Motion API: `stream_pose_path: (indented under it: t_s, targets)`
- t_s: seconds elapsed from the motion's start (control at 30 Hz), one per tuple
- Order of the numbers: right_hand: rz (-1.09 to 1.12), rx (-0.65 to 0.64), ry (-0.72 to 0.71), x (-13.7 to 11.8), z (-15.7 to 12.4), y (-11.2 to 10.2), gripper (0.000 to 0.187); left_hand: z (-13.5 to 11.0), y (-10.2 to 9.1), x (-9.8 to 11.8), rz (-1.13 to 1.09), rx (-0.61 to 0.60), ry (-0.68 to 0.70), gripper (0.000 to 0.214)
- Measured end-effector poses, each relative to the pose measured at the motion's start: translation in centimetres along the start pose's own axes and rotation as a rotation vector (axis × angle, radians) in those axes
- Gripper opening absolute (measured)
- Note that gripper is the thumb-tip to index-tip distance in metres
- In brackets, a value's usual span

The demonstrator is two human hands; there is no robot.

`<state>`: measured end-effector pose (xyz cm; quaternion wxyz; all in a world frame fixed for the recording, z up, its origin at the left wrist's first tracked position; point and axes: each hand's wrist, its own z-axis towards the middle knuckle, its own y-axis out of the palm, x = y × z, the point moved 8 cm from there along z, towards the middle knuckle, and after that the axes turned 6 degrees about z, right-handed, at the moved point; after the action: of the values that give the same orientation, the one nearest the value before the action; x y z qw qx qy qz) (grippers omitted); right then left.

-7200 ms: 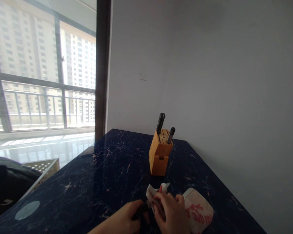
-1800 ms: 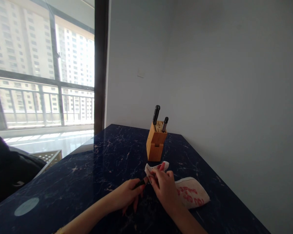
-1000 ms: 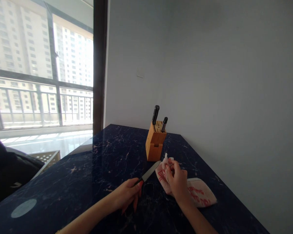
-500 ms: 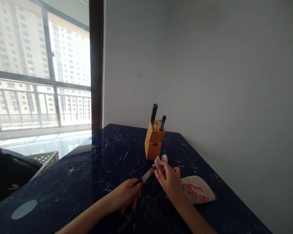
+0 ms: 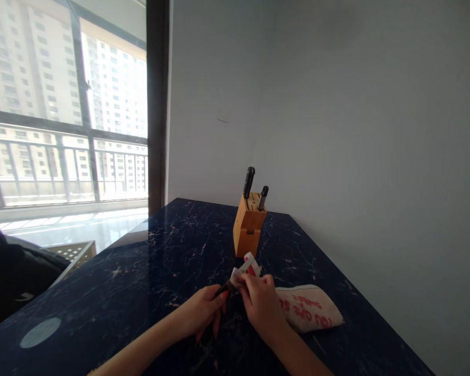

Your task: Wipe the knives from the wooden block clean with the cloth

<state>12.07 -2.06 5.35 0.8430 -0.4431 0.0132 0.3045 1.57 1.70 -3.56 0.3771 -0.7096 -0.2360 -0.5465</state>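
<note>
My left hand [image 5: 204, 309] is closed around the black handle of a knife [image 5: 224, 288], whose blade points away and to the right. With my right hand [image 5: 261, 305] I pinch a white cloth with red lettering [image 5: 292, 305] against the blade near the handle. Part of the blade is hidden by the cloth and fingers; its tip end shows beyond them. The rest of the cloth lies on the table under and to the right of my right wrist. Just beyond my hands stands a wooden knife block [image 5: 246, 235].
A black-handled knife [image 5: 249, 181] and another dark-handled tool [image 5: 263, 197] stick up from the block. The dark blue marbled table [image 5: 196, 235] has a pale round patch [image 5: 40, 333] at left. Walls rise behind and right; a black item [image 5: 19, 271] sits beyond the left edge.
My right hand has moved down and left along the blade toward the handle, drawing the cloth with it. The left hand keeps its grip on the knife, nearly still.
</note>
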Motion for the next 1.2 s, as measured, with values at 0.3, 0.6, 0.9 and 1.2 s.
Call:
stream_pose_path:
  t_s: [0.3,0.6,0.9,1.2]
  targets:
    - [-0.024,0.103,0.066,0.8,0.4,-1.7,0.019,0.1,0.1,0.1,0.063,0.006,0.004,0.040]
    - [-0.004,0.077,0.007,-0.1,0.4,-0.9,0.019,-0.4,0.3,0.7,0.138,-0.003,0.017,0.040]
    - [0.051,-0.003,-0.027,-0.8,0.3,-0.4,0.016,-0.8,0.3,1.4,0.147,-0.022,0.038,0.039]
    - [0.013,0.143,0.269,7.3,0.7,-1.1,0.016,-0.7,0.6,1.1,0.108,-0.088,-0.021,0.041]
